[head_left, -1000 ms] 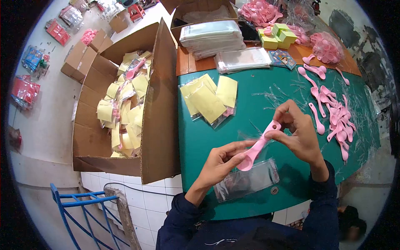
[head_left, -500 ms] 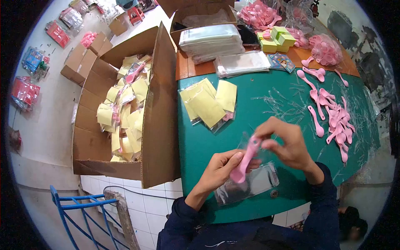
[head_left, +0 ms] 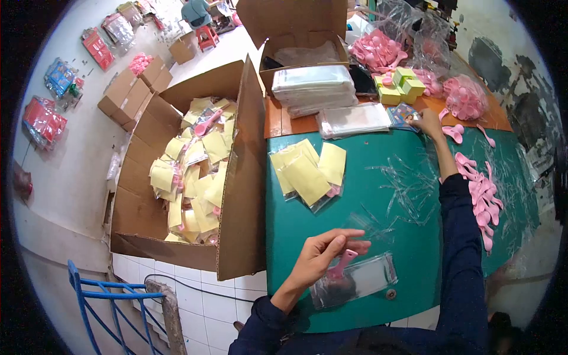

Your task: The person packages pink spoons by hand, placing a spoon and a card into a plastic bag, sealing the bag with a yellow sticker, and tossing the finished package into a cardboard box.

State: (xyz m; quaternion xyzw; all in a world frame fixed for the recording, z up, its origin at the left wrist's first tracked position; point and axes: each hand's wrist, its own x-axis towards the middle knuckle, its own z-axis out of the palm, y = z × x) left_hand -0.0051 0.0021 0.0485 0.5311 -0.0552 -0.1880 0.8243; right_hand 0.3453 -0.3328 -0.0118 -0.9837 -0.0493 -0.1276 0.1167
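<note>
Left of the flat green table (head_left: pixel 302 242) stands a rectangular brown cardboard box (head_left: pixel 247 201); on the table's right lie long pink plastic spoons (head_left: pixel 484 200), near its front edge flat clear plastic bags (head_left: pixel 373 277).

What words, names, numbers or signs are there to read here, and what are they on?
None can be read.
Small blue picture cards by the right hand: any writing is too small.
Blue packet at far left: too small and blurred.
Red packet below it: too small and blurred.
</note>
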